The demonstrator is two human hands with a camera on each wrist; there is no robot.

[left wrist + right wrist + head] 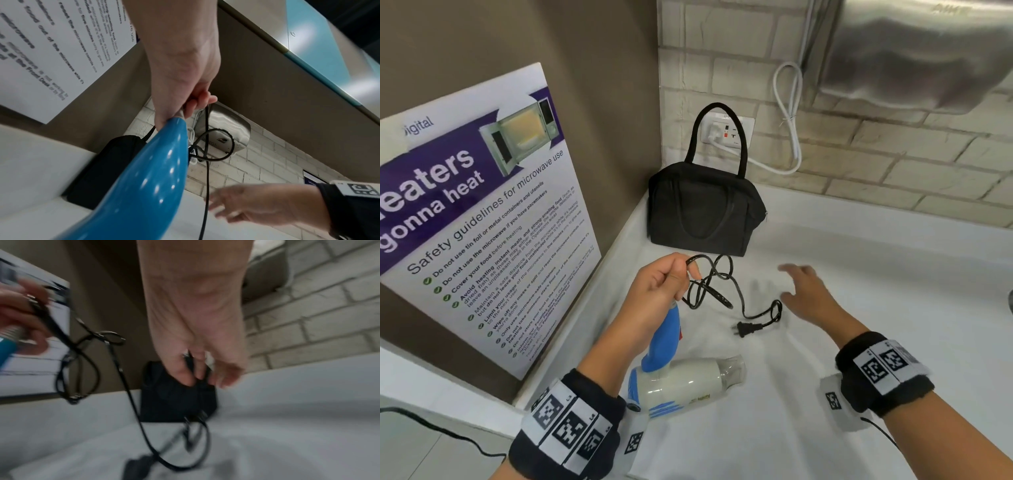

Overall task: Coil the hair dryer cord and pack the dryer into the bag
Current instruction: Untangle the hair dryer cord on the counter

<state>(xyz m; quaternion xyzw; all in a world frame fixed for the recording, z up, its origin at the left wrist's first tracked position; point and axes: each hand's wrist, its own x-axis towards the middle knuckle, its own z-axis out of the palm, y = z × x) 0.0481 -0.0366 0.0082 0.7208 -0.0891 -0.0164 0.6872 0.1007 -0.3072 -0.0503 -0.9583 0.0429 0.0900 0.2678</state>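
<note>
The hair dryer, with a white body [681, 380] and a blue handle [664, 339], lies on the white counter [876, 308]. My left hand [671, 277] grips the end of the handle together with a loop of the black cord [722, 284]. The rest of the cord trails loosely rightwards to the plug [746, 329] on the counter. My right hand [791, 281] hovers open and blurred just right of the cord, holding nothing. The black bag [705, 209] stands closed in the far corner. In the left wrist view, the left hand [191, 100] pinches the cord [207, 162] above the handle [144, 178].
A microwave safety poster [482, 212] leans on the left wall. Behind the bag is a wall socket [726, 132] with a white cable [787, 113] plugged in. A steel hand dryer [914, 51] hangs on the brick wall at the upper right.
</note>
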